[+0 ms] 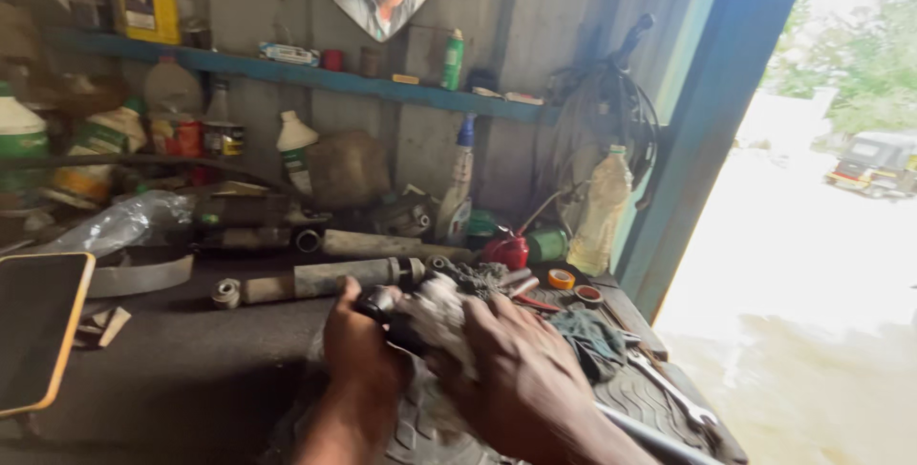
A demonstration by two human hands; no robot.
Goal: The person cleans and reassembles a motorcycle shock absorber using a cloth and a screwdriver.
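Note:
My left hand [358, 341] grips a dark metal cylindrical part [379, 304] over a workbench [181, 369]. My right hand [521, 369] presses a dirty grey rag [441, 310] around that same part, just right of the left hand. Both hands sit above a black ribbed rubber mat [630, 398] near the bench's front edge. Much of the part is hidden under the rag and my fingers.
A shock absorber [306, 280] lies behind my hands. A phone with an orange rim [38, 327] is at the left. Wrenches [673, 391], tape rolls [562, 279], a red oil can [506, 250] and bottles crowd the right. Shelves hold containers; an open doorway is at right.

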